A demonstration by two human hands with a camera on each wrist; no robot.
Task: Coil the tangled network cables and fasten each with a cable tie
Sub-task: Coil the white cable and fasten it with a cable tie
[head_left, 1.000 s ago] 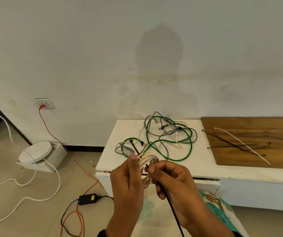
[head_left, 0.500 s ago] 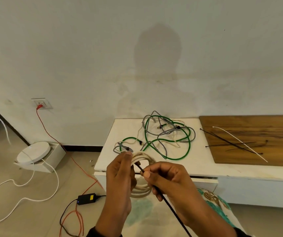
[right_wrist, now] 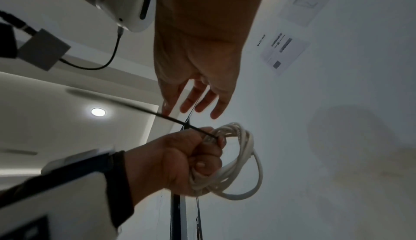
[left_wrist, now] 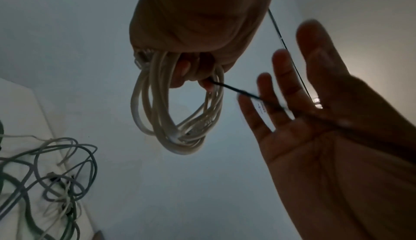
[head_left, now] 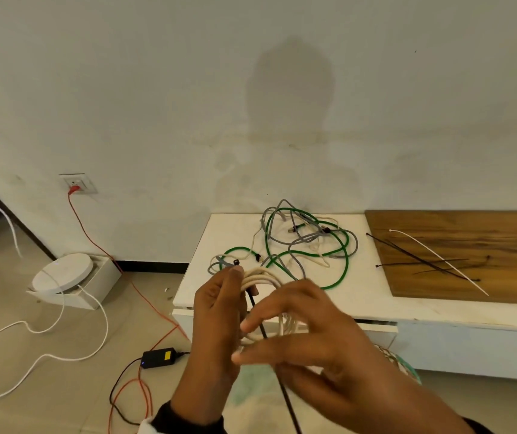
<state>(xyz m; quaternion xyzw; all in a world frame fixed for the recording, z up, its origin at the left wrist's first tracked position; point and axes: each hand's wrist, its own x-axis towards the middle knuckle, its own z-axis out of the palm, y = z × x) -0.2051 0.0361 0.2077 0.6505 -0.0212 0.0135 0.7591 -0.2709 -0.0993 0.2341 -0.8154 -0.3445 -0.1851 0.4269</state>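
**Operator:** Starting wide: I have the white worktop ahead with the wooden board on its right side, spare cable ties lying across that board. The green and grey tangle waits on the worktop, not coiled.

**Second:** And the piece you're working?

**Operator:** My left hand is closed around the cream coil, held in the air in front of the worktop's near edge. The black cable tie runs out from under those fingers, its tail hanging down toward me. My right hand is spread, fingers straight, gripping nothing, just beside the tail.

**Second:** So the tie isn't cinched?

**Operator:** I can't tell whether the tail has gone through the head; the left fingers hide it. My judgement: keep the left grip firm so the loops stay stacked, pinch the tail close to the coil with the right, and pull straight along the strap. Pulling sideways could let a loop spring out.
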